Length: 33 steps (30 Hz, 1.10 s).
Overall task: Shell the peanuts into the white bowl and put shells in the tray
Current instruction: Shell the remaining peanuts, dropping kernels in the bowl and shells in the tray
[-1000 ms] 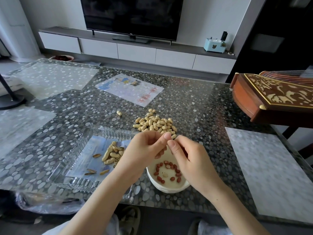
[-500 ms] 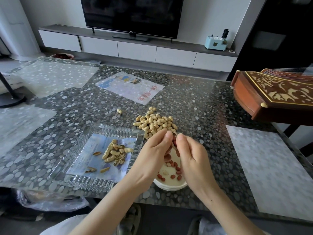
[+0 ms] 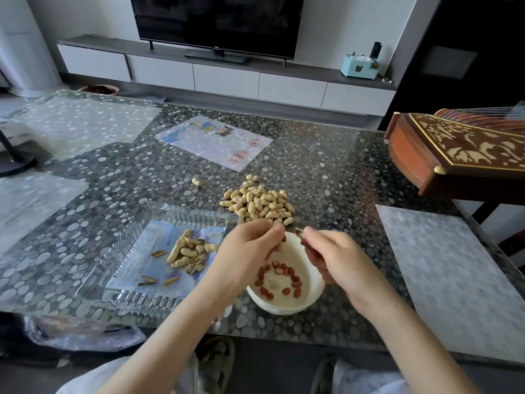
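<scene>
Both my hands hover over the white bowl [image 3: 312, 291], which holds several red-skinned kernels [image 3: 287, 273]. My right hand [image 3: 332, 257] pinches a piece of peanut shell [image 3: 299, 232] at its fingertips. My left hand [image 3: 250, 247] has curled fingers with a reddish kernel showing at the fingertips. The two hands are a short gap apart. A pile of unshelled peanuts [image 3: 258, 204] lies just beyond the bowl. The clear glass tray [image 3: 136, 231] to the left holds several empty shells [image 3: 189, 253].
A single peanut [image 3: 196, 182] lies apart on the pebble-patterned glass table [image 3: 326, 172]. A carved wooden instrument [image 3: 460, 155] juts in at the right edge. A printed sheet [image 3: 213, 140] lies further back. Plastic bags hang below the table's near edge at left.
The hands have pulled apart over the bowl; the shell has split, one piece staying in the right fingers. The view has shifted slightly downward.
</scene>
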Available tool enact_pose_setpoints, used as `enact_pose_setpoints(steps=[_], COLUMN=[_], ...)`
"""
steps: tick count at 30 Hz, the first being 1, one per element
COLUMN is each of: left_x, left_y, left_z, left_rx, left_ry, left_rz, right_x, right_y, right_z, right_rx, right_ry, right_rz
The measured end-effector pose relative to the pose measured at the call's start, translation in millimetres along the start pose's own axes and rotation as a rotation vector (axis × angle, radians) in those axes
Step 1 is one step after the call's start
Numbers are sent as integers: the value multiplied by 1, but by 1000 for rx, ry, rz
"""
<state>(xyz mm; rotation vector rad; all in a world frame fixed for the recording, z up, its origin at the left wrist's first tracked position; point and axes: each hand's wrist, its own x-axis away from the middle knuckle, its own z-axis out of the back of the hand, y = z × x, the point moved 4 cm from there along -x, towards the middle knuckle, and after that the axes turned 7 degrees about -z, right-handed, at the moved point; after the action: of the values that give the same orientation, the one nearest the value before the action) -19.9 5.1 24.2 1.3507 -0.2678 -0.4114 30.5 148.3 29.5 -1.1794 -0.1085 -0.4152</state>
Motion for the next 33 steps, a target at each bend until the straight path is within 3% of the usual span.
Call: enact_pose_setpoints(steps=[3, 5, 9, 12, 14, 18, 23, 26, 30, 33], left_x=[-1, -3, -8, -10, -11, -11, -12, -14, -17, -19], left_y=[5, 4, 0, -2, -7, -26, -42, -46, -48, -47], left_z=[5, 7, 23, 44, 63, 100, 119, 125, 130, 129], left_rx=[-407, -531, -481, -404, -427, -648, -842, -860, -861, -864], left_ry=[60, 85, 96, 162, 219, 311, 278, 280, 306, 318], left_rz=[-153, -201, -155, -78, -23, 103, 186, 204, 173, 132], right_x=[1, 1, -5, -6, -7, -10, -24, -40, -75, -101], right_y=[1, 3, 4, -3, -9, -34, -62, -66, -65, -50], right_z=[6, 6, 11, 10, 2, -27, -87, -95, -48, -21], right_rx=[478, 585, 431, 152, 104, 349, 683, 789, 747, 889], right_ry=[135, 190, 194, 88, 54, 97, -15, -27, 152, 117], right_rz=[189, 244, 286, 228, 245, 406, 508, 466, 290, 146])
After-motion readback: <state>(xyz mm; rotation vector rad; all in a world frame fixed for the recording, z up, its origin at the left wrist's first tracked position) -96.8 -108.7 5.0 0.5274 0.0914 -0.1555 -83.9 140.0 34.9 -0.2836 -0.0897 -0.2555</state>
